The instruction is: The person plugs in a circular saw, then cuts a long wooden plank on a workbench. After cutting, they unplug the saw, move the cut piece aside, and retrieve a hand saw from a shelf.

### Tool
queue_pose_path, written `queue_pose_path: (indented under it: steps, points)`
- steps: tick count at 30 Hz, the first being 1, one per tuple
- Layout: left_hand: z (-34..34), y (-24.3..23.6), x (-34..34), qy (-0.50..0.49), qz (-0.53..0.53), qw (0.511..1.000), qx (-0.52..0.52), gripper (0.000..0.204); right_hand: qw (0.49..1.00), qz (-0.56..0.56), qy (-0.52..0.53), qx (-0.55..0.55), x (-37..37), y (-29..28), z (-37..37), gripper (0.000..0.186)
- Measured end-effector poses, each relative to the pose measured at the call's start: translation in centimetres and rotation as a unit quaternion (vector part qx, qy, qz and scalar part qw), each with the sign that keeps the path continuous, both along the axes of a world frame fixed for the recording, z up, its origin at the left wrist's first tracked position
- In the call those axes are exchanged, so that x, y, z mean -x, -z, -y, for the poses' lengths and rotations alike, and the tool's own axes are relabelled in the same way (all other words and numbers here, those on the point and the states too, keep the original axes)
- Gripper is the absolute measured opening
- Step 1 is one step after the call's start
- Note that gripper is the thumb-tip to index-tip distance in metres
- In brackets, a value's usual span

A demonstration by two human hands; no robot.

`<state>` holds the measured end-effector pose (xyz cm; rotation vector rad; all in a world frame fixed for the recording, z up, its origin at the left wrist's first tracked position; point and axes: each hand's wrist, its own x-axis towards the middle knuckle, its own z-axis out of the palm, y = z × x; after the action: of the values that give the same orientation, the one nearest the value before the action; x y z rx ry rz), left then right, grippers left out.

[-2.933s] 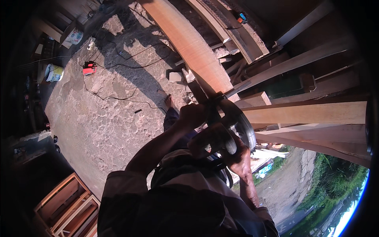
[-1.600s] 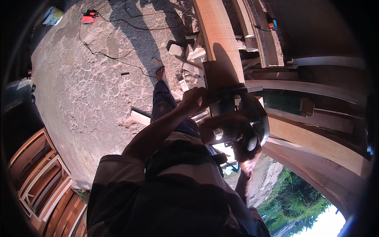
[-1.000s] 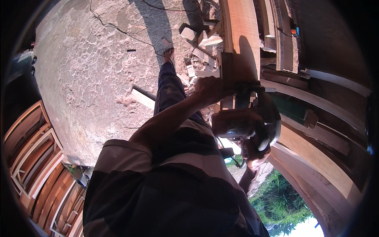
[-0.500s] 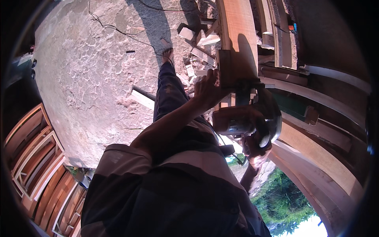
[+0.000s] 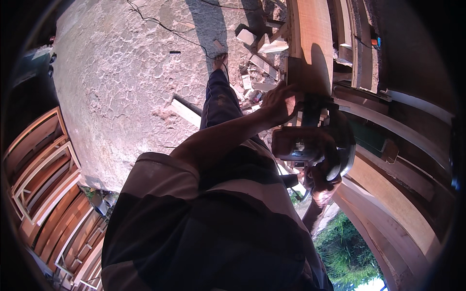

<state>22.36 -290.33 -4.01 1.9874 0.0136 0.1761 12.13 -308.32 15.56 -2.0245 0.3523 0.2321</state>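
My right hand (image 5: pixel 324 183) is wrapped round the rear handle of a dark circular saw (image 5: pixel 297 144). The saw sits at the near end of a long wooden board (image 5: pixel 315 43), with its rounded guard on the right side. My left hand (image 5: pixel 280 103) is at the board's left edge, just ahead of the saw, its fingers bent and pressed against the wood. A short dark wood piece (image 5: pixel 293 71) lies along that edge by the fingertips. The blade and the underside of the saw are hidden, and shadow covers much of the tool.
Wood offcuts (image 5: pixel 262 63) litter the rough floor (image 5: pixel 126 87) beside my foot. A black cable (image 5: pixel 162 23) crosses the floor. Stacked planks (image 5: pixel 393 189) fill the right side, and wooden frames (image 5: pixel 46 169) stand at the lower left. Green plants (image 5: pixel 344 247) show at the lower right.
The whole view has shifted, so the board, saw and floor sit farther right. My left hand's fingers, raised before, now lie closer against the board's edge. My right hand keeps its hold on the saw.
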Motion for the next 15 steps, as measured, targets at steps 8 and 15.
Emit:
queue_pose_path:
  steps: [8, 15]
  points:
    - [-0.8, -3.0, -0.6, 0.063, 0.056, 0.995, -0.05, 0.023, 0.998, 0.023, -0.027, 0.047, -0.3, -0.7, -0.4, 0.029]
    - [-1.0, -2.5, -1.3, 0.091, 0.145, 0.982, -0.08, 0.035, 0.997, 0.054, -0.039, 0.044, -0.8, -1.2, -0.9, 0.043]
